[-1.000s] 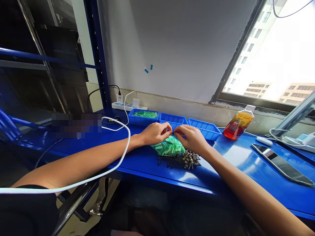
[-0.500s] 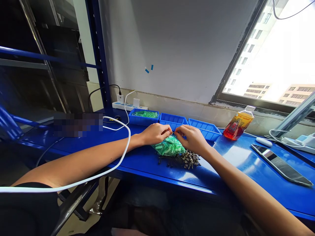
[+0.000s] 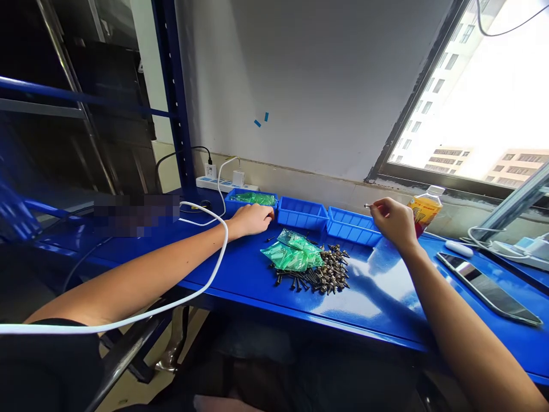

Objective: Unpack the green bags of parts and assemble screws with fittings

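Note:
My right hand (image 3: 393, 222) is raised near the right blue bin (image 3: 354, 226), with thumb and forefinger pinching a small metal screw (image 3: 367, 206). In front of the left blue bin (image 3: 229, 197), my left hand (image 3: 253, 220) hangs low with curled fingers; anything in them is hidden. Green plastic bags (image 3: 291, 254) lie on the blue table between my arms. Beside and under them spreads a pile of short metal screws (image 3: 333, 272), with longer dark screws (image 3: 295, 281) at its front. One loose screw (image 3: 270, 239) rests below my left hand.
More green bags (image 3: 255, 198) fill the left bin. The middle blue bin (image 3: 302, 214) stands beside it. A drink bottle (image 3: 425, 210) is behind my right hand, and a phone (image 3: 489, 288) lies to the right. A white cable (image 3: 217, 269) loops across my left arm. A power strip (image 3: 227, 184) sits against the wall.
My hands have parted from above the green bags. The left went left toward the left bin; the right went right and up with a screw. The bags and screws are now uncovered.

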`<state>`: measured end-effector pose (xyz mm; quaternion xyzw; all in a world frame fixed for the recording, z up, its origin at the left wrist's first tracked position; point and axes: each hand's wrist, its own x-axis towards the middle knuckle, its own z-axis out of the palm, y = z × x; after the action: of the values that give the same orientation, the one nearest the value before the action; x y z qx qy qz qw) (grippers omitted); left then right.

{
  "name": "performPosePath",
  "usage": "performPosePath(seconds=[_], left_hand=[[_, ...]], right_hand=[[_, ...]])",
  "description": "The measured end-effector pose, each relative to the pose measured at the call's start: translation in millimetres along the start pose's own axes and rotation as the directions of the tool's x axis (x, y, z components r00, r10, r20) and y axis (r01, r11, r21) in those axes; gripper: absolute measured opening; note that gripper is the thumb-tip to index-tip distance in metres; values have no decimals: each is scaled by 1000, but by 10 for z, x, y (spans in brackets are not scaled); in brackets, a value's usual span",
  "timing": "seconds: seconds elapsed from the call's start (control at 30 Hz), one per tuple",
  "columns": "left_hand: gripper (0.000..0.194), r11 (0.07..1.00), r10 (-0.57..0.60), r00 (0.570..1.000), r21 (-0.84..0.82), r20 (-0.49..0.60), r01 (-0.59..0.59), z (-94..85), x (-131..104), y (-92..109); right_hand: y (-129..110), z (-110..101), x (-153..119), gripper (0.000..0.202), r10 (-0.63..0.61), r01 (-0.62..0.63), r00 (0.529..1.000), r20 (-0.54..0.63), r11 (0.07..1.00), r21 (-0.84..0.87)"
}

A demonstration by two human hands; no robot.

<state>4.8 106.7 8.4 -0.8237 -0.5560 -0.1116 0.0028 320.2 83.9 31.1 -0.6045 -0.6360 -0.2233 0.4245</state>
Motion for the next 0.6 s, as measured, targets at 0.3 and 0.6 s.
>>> performPosePath(seconds=[0.3, 0.6], left_hand=[[37, 998, 55, 995, 10, 80, -56, 3, -30, 34], [41, 992, 125, 987, -12, 105, -124, 45, -33, 77]], right_hand=[[105, 51, -17, 11, 47, -47, 999, 8, 999, -26], [134, 64, -26, 10, 43, -42, 998, 45, 998, -37]])
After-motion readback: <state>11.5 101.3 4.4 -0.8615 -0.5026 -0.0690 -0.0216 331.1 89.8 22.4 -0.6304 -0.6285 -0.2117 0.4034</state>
